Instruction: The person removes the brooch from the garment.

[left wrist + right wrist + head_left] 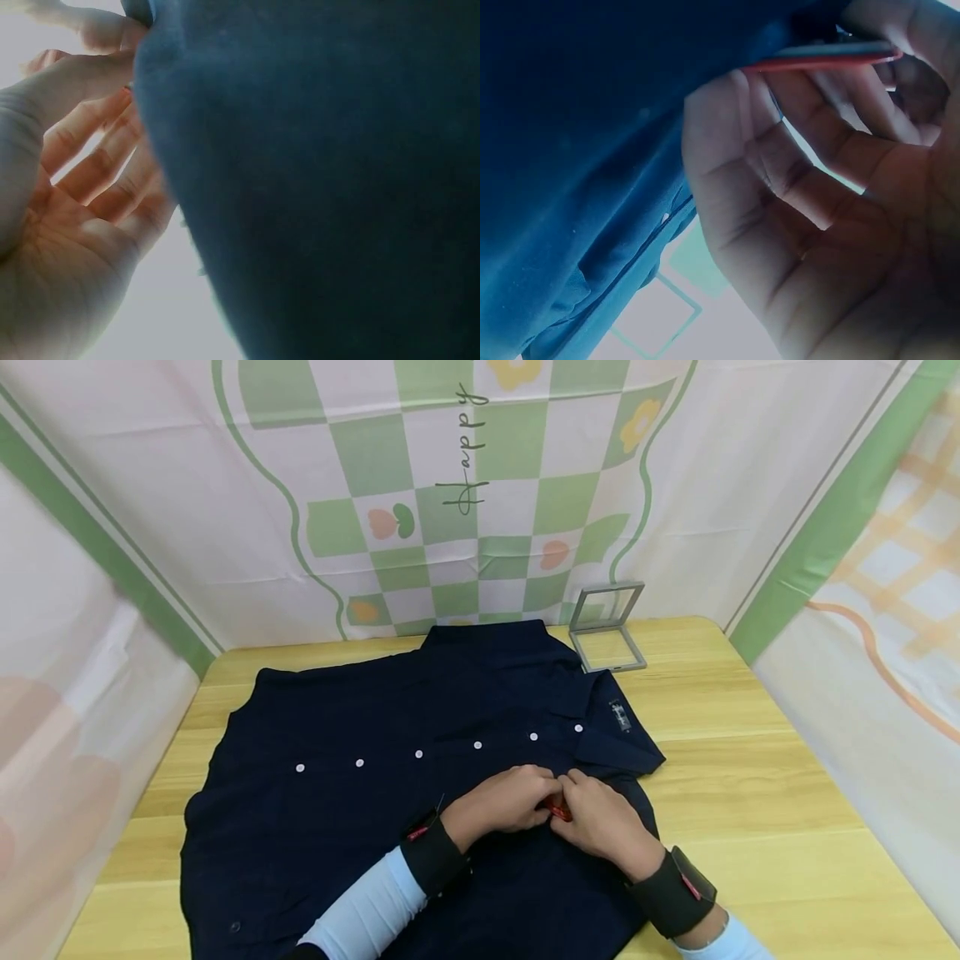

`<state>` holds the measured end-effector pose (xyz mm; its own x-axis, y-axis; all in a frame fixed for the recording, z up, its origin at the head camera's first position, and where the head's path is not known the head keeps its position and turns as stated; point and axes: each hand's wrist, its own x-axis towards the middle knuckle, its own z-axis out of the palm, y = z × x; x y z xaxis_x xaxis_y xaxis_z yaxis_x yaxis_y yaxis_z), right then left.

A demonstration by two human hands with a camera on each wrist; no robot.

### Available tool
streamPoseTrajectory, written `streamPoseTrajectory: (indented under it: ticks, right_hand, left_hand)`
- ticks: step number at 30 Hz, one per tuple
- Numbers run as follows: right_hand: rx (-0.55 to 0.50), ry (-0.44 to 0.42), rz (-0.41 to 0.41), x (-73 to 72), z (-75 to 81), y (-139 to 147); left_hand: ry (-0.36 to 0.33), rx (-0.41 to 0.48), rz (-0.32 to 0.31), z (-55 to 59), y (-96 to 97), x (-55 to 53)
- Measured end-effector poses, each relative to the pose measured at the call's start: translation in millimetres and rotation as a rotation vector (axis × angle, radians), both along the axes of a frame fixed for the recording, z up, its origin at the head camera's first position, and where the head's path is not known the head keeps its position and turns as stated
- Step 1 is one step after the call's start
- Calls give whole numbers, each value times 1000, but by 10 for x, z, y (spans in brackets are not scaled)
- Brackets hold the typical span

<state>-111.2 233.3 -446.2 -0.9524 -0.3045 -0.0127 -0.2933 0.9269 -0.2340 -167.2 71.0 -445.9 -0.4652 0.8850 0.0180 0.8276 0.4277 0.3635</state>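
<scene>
Shirt: a navy shirt (360,852) is laid across the left and middle of the table (780,835), its collar (618,739) turned to the right.
Buttons: a row of white buttons (418,754) is seen running left to right along the shirt.
Left hand: shirt cloth is pinched between thumb and fingers of the left hand (516,797), near side of the button row; some fingertips are hidden.
Right hand: a thin red object (558,811) is grasped by the curled fingers of the right hand (600,818), close beside the left.
Red object: located between both hands, over the shirt's right part; its identity cannot be told.
Frame: a hinged grey frame (636,648) is stood open at the far edge, beyond the collar.
</scene>
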Motion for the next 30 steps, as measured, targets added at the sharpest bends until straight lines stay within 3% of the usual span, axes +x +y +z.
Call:
streamPoseTrajectory:
  ticks: [15, 30]
  right_hand:
    - [-32, 67, 15, 27, -30, -13]
    - [-66, 57, -20, 19, 7, -10]
  left_hand:
    - [31, 21, -4, 3, -6, 19]
    - [-29, 41, 9, 22, 4, 9]
